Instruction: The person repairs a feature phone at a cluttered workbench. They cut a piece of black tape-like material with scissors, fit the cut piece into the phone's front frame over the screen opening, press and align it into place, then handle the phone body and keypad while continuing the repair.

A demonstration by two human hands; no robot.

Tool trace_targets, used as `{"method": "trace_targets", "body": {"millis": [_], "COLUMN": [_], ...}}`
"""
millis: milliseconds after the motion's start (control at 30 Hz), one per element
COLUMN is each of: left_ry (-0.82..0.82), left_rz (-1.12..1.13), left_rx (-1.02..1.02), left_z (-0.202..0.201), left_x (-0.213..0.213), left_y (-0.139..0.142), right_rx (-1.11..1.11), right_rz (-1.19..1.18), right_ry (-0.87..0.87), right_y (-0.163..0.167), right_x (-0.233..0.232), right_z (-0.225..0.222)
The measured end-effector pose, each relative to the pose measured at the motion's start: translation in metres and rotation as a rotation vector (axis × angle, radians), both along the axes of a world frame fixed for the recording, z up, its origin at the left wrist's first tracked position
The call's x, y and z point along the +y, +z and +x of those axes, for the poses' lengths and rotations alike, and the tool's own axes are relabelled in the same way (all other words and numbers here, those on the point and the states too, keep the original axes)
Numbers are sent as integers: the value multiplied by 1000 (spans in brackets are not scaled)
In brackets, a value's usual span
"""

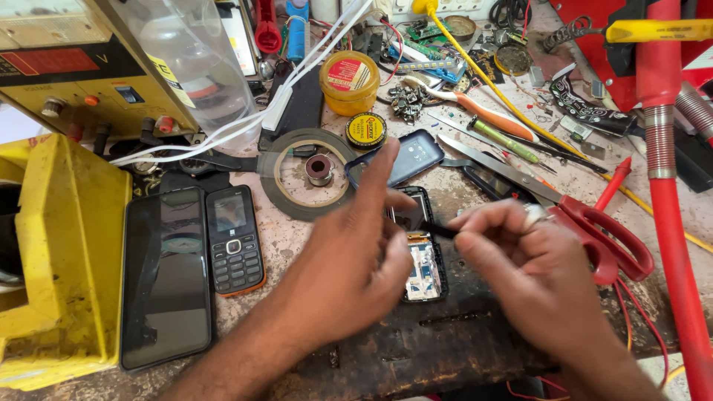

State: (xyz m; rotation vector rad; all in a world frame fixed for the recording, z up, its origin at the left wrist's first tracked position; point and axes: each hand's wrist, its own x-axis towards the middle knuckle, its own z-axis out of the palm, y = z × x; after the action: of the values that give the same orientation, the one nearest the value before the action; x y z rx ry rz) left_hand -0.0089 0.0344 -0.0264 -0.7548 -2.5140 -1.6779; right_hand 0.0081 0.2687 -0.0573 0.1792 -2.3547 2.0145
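Hands over opened black phone (425, 256) on dark work mat (445, 349) | left hand (362, 252) fingers loosely spread, steadying it | right hand (520, 256) pinches thin black tool (438, 230), tip angled into the casing | red-handled scissors (605, 238) just beside.

Three phones (165, 278), one scissors (594, 223), two round tins (349, 80)

Both forearms are showing bare, with no sleeves reaching into view and no watch at either wrist. The right hand (520, 256) is wearing a silver-coloured ring, sitting just beside the red scissors (605, 238). The left hand (356, 252) is wearing nothing.
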Motion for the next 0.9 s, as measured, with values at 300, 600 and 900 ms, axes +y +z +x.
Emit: {"method": "trace_targets", "body": {"millis": [300,600,900], "left_ry": [256,377,82], "left_rz": [-24,309,637], "left_rx": [70,-114,-509], "left_z": [72,58,46], "left_x": [45,69,56], "left_y": [26,17,24], "right_rx": [-245,-323,-201], "right_rz": [-283,-454,-545], "right_ry": [-54,31,41], "right_y": [30,54,69], "right_x": [13,13,10], "right_z": [17,20,31]}}
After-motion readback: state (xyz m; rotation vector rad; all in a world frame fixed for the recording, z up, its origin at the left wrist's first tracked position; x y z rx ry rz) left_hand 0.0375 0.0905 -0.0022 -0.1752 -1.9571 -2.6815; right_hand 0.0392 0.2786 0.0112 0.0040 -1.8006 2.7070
